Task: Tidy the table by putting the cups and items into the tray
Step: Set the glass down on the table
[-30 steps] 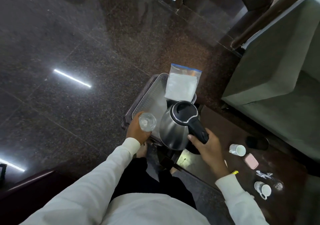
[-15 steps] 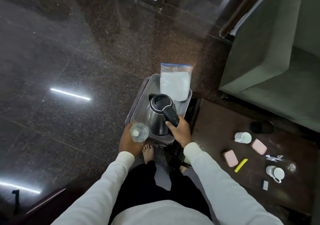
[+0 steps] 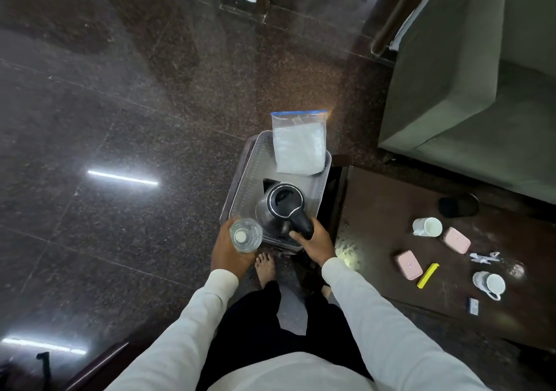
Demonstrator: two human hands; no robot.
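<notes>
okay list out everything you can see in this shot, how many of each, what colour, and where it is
tray: one, pale grey, on the floor ahead
kettle: one, steel and black, in tray
zip bag: one, clear, white contents, tray's far end
bottle: one, clear
cups: two, white, on table
table: one, dark brown, right
boxes: two, pink, on table
yellow strip: one, on table
sofa: one, grey-green, far right
left hand: holds bottle
right hand: grips kettle handle
</notes>
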